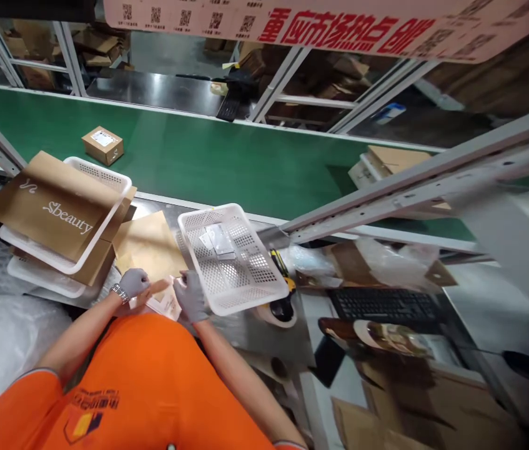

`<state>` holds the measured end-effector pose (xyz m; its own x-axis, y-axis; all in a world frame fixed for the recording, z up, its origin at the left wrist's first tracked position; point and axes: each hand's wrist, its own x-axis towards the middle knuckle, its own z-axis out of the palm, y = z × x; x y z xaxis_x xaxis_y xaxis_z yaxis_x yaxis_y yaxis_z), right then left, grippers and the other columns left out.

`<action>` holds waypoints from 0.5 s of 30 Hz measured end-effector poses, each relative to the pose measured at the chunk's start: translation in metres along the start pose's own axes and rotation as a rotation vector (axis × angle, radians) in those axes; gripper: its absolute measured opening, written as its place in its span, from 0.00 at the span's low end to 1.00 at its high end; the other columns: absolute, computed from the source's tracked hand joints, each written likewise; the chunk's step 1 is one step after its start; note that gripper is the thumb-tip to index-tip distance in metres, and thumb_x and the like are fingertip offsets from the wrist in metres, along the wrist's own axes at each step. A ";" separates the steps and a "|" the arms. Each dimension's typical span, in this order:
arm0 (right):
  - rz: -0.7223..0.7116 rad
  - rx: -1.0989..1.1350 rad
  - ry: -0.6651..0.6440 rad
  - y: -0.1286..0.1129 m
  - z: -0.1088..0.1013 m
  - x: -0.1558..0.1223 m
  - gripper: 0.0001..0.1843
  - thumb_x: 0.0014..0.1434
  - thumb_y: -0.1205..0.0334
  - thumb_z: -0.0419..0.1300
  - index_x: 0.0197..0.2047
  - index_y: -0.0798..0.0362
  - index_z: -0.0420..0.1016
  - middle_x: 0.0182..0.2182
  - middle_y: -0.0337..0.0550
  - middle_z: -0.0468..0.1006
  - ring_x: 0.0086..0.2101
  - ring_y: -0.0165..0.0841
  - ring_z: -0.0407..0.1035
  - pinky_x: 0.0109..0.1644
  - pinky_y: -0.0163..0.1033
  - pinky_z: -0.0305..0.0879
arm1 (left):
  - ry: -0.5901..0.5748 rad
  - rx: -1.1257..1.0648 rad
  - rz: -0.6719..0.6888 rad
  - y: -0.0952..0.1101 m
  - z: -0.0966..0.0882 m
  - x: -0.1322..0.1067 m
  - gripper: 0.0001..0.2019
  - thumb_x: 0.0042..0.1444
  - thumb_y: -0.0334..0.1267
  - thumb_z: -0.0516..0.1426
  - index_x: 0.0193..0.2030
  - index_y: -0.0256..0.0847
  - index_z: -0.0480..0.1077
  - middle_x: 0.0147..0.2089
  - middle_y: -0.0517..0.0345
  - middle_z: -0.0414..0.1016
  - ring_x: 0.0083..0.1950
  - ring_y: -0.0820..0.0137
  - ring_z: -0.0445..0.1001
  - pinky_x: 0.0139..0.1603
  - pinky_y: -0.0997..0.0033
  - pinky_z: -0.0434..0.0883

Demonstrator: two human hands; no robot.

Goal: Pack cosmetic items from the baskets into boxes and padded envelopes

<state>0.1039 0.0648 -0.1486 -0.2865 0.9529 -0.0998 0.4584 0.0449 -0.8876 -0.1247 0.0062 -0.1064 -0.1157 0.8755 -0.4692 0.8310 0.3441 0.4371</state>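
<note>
Both my hands wear grey gloves and meet close to my orange shirt. My left hand [133, 284], with a watch on the wrist, and my right hand [191, 295] are closed on a small pale packet [165, 302] held between them over the metal bench. Just right of my right hand stands a white perforated basket [231, 259] with a couple of flat white packets lying in it. A flat brown cardboard sheet [148, 247] lies under and behind my hands.
Stacked white baskets [100, 177] holding "Sbeauty" cardboard sit at the left. A small sealed box [102, 145] rides the green conveyor [227, 162] beyond. A tape roll [279, 312], a keyboard [386, 306] and a slanted metal frame bar [414, 181] are at the right. Bubble wrap [2, 331] lies at the left.
</note>
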 end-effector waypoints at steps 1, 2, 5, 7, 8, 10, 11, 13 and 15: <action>0.163 0.151 -0.025 -0.002 0.006 -0.004 0.14 0.63 0.49 0.62 0.42 0.51 0.79 0.42 0.50 0.82 0.43 0.43 0.76 0.52 0.51 0.77 | 0.004 0.019 0.006 0.001 0.000 0.000 0.11 0.66 0.41 0.64 0.42 0.39 0.89 0.48 0.46 0.90 0.48 0.62 0.84 0.49 0.69 0.72; 0.297 0.287 -0.076 -0.003 0.012 -0.006 0.16 0.62 0.44 0.62 0.37 0.49 0.76 0.35 0.46 0.80 0.35 0.40 0.74 0.44 0.47 0.76 | 0.003 0.040 0.014 0.002 0.000 0.000 0.11 0.66 0.40 0.64 0.43 0.39 0.89 0.48 0.46 0.90 0.49 0.62 0.84 0.49 0.69 0.72; 0.455 0.507 -0.176 -0.007 0.026 -0.009 0.22 0.57 0.36 0.63 0.31 0.48 0.69 0.27 0.38 0.74 0.25 0.32 0.65 0.31 0.39 0.68 | -0.013 0.089 0.050 0.002 0.001 0.000 0.11 0.66 0.39 0.63 0.44 0.39 0.89 0.49 0.46 0.90 0.50 0.62 0.84 0.49 0.69 0.72; 0.462 0.557 -0.138 -0.007 0.031 -0.008 0.22 0.53 0.37 0.65 0.32 0.48 0.70 0.28 0.39 0.76 0.25 0.31 0.66 0.30 0.37 0.67 | -0.022 0.116 0.073 0.002 0.002 0.001 0.12 0.66 0.39 0.63 0.44 0.39 0.89 0.49 0.45 0.89 0.49 0.62 0.83 0.49 0.69 0.71; 0.469 0.582 -0.118 -0.007 0.033 -0.007 0.22 0.52 0.38 0.66 0.32 0.48 0.71 0.30 0.40 0.78 0.26 0.31 0.68 0.30 0.37 0.67 | -0.024 0.128 0.087 0.001 0.002 0.001 0.12 0.67 0.40 0.62 0.43 0.39 0.89 0.48 0.45 0.89 0.49 0.61 0.83 0.49 0.68 0.71; 0.487 0.629 -0.091 -0.006 0.034 -0.005 0.21 0.50 0.40 0.67 0.31 0.48 0.71 0.30 0.41 0.79 0.27 0.32 0.70 0.31 0.37 0.69 | -0.025 0.153 0.119 0.001 0.003 0.001 0.13 0.68 0.41 0.62 0.43 0.40 0.89 0.49 0.45 0.89 0.50 0.60 0.83 0.49 0.67 0.71; 0.497 0.651 -0.085 -0.006 0.034 -0.005 0.20 0.50 0.41 0.67 0.31 0.48 0.71 0.30 0.41 0.79 0.28 0.33 0.71 0.31 0.38 0.69 | -0.025 0.165 0.136 0.002 0.004 0.001 0.13 0.68 0.42 0.62 0.43 0.40 0.89 0.49 0.44 0.88 0.50 0.59 0.83 0.49 0.66 0.71; 0.516 0.694 -0.076 -0.006 0.035 -0.006 0.18 0.50 0.42 0.66 0.31 0.47 0.70 0.28 0.40 0.78 0.28 0.34 0.72 0.32 0.38 0.71 | -0.022 0.184 0.163 0.004 0.005 0.002 0.15 0.70 0.44 0.61 0.44 0.40 0.89 0.50 0.43 0.88 0.51 0.58 0.83 0.49 0.65 0.71; 0.527 0.728 -0.058 -0.007 0.035 -0.008 0.17 0.50 0.43 0.66 0.31 0.46 0.69 0.27 0.39 0.77 0.29 0.36 0.74 0.33 0.40 0.73 | -0.022 0.199 0.175 0.007 0.008 0.002 0.15 0.71 0.46 0.61 0.45 0.41 0.89 0.51 0.44 0.87 0.51 0.58 0.83 0.49 0.65 0.71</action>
<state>0.0737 0.0464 -0.1568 -0.2410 0.7782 -0.5799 -0.0983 -0.6140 -0.7831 -0.1149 0.0075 -0.1104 0.0489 0.9073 -0.4175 0.9283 0.1130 0.3542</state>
